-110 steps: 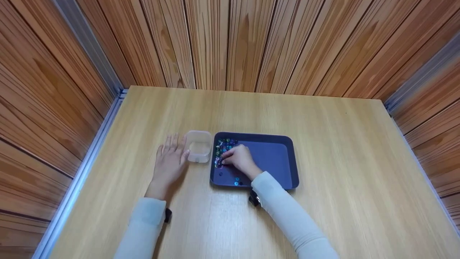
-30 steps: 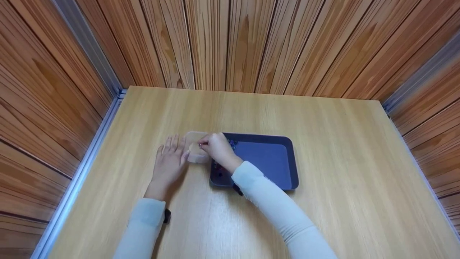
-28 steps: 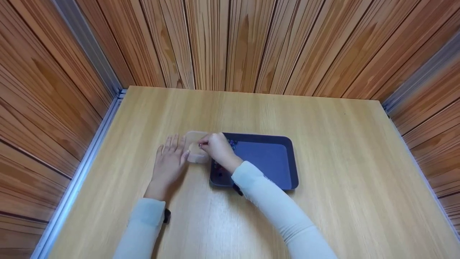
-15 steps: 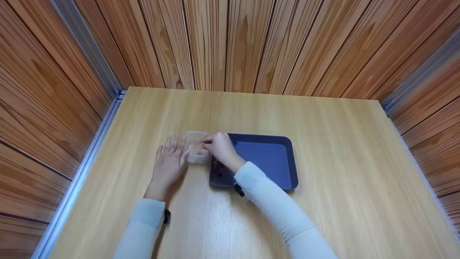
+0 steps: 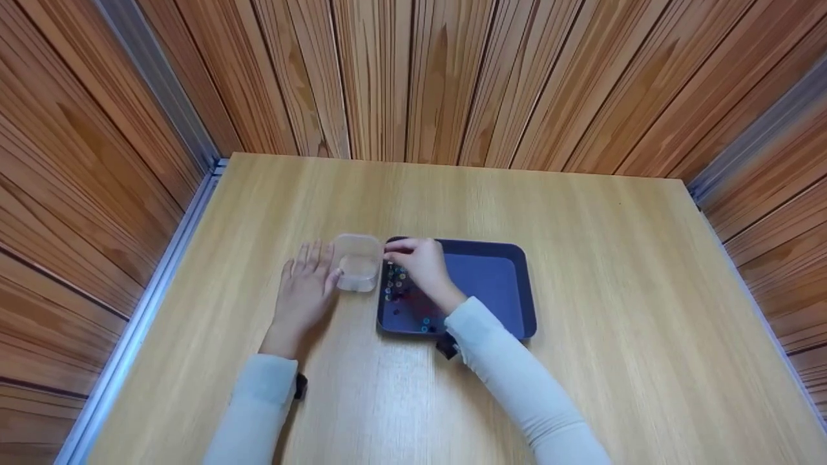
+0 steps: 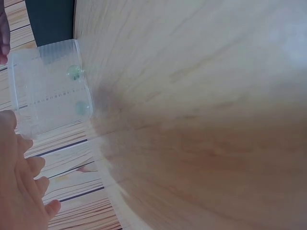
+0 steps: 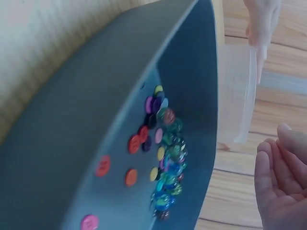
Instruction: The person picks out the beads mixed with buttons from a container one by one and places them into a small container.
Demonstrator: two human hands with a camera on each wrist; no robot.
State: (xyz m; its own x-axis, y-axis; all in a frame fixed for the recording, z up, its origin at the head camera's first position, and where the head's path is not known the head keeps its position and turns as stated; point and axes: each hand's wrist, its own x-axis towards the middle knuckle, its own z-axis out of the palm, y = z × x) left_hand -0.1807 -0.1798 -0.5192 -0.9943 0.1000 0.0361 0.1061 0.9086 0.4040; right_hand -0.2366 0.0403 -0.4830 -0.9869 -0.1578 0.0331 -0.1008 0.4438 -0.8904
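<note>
The left hand (image 5: 305,290) is laid on the table (image 5: 614,271) with its fingers straight, its thumb set against the clear container (image 5: 357,283), in which two greenish marbles (image 6: 74,73) are seen from the left wrist. The right hand (image 5: 423,265) is held above the left part of the dark tray (image 5: 488,278), close to the container, its fingers loosely bent with the thumb near their tips. Buttons (image 7: 134,143) and glass marbles (image 7: 163,201) are gathered there, a few buttons scattered apart.
</note>
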